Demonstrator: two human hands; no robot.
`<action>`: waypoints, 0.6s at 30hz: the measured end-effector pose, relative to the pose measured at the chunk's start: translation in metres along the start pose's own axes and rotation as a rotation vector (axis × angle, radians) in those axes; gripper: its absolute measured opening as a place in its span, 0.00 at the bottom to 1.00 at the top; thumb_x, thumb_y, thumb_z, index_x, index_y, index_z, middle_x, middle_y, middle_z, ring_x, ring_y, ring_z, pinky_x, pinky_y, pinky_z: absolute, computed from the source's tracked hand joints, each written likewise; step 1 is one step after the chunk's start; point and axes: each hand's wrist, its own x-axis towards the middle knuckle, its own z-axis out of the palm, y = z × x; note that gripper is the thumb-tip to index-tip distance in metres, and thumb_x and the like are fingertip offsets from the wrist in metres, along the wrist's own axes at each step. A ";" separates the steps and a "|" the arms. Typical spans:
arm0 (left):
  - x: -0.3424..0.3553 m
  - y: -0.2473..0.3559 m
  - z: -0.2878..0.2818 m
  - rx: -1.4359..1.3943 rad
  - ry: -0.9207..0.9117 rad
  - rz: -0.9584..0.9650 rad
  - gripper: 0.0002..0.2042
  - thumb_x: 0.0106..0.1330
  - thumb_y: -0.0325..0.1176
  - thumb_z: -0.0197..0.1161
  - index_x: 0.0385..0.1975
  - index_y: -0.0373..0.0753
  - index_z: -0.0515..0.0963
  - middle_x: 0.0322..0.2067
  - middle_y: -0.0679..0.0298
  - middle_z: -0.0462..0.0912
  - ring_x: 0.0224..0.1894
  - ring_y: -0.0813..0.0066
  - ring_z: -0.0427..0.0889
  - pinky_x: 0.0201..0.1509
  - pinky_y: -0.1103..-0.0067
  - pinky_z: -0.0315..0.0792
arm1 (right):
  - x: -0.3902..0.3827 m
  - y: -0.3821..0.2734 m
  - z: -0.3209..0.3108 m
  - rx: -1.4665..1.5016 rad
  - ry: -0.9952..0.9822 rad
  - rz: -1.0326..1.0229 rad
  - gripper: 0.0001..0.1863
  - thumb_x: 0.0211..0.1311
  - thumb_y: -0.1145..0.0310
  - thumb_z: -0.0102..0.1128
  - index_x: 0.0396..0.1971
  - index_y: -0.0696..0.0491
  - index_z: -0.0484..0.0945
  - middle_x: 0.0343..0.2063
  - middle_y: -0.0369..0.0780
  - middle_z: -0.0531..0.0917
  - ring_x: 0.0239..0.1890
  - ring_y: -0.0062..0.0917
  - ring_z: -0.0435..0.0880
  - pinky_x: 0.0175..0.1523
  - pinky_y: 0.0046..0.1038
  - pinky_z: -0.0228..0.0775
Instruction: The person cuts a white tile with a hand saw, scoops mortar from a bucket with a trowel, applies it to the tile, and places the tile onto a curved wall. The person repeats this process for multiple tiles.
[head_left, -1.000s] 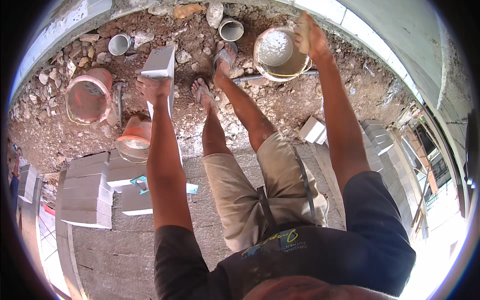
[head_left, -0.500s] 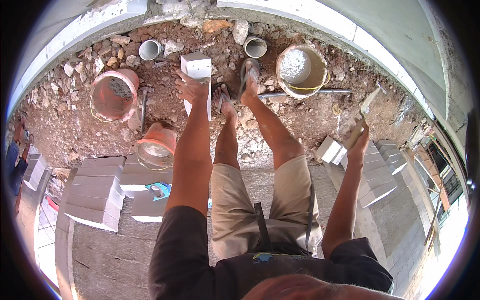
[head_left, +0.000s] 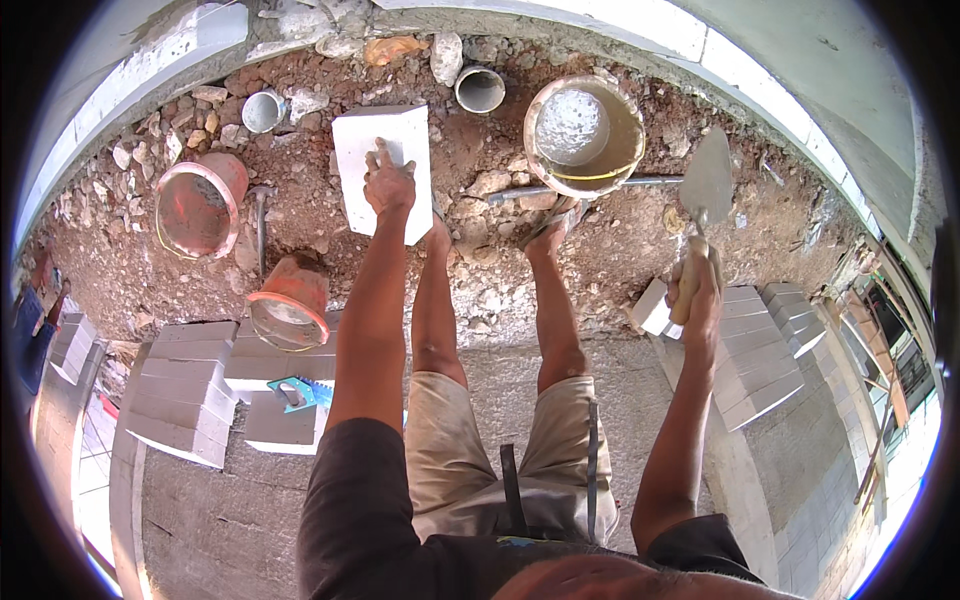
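A white lightweight block shows its broad face on the rubble just ahead of my feet. My left hand rests on that face with its fingers spread, touching it without wrapping around an edge. In my right hand is a trowel, gripped by its wooden handle, with the blade pointing away from me. The blade is above the soil, right of a large bucket that has pale wet mix inside.
Two orange buckets and a hammer are at left. Two pipe ends stick up from the rubble; a metal bar lies by the large bucket. Stacked blocks flank me, a blue-handled saw on the left ones.
The block has turned so its broad face shows, and my left hand has shifted from its edge onto that face. The trowel has swung leftward, its blade now facing me. My right foot has stepped right.
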 end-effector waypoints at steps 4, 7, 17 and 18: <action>0.010 -0.054 -0.017 -0.058 0.026 0.136 0.44 0.68 0.56 0.66 0.80 0.56 0.50 0.73 0.48 0.66 0.63 0.46 0.79 0.66 0.61 0.75 | 0.081 -0.015 0.070 -0.012 -0.193 -0.195 0.20 0.76 0.49 0.53 0.52 0.50 0.75 0.26 0.34 0.79 0.20 0.17 0.76 0.22 0.22 0.69; 0.018 -0.101 -0.044 -0.660 0.007 0.283 0.34 0.73 0.44 0.66 0.76 0.42 0.63 0.61 0.52 0.80 0.61 0.61 0.81 0.64 0.70 0.75 | 0.146 -0.025 0.117 0.078 -0.175 -0.187 0.20 0.74 0.52 0.59 0.52 0.52 0.78 0.27 0.37 0.82 0.21 0.17 0.79 0.23 0.23 0.73; -0.002 -0.078 0.004 -0.329 0.728 0.018 0.26 0.81 0.48 0.46 0.69 0.36 0.65 0.58 0.40 0.74 0.60 0.36 0.74 0.61 0.52 0.69 | 0.110 -0.027 0.322 -0.319 -0.511 -0.588 0.20 0.75 0.55 0.60 0.57 0.51 0.79 0.27 0.36 0.82 0.18 0.15 0.74 0.20 0.18 0.69; -0.004 -0.072 0.008 -0.329 0.715 -0.008 0.28 0.80 0.51 0.48 0.69 0.35 0.65 0.58 0.40 0.74 0.60 0.37 0.74 0.60 0.52 0.71 | 0.103 -0.031 0.324 -0.396 -0.520 -0.560 0.22 0.75 0.54 0.60 0.61 0.51 0.77 0.28 0.37 0.82 0.18 0.15 0.74 0.21 0.19 0.71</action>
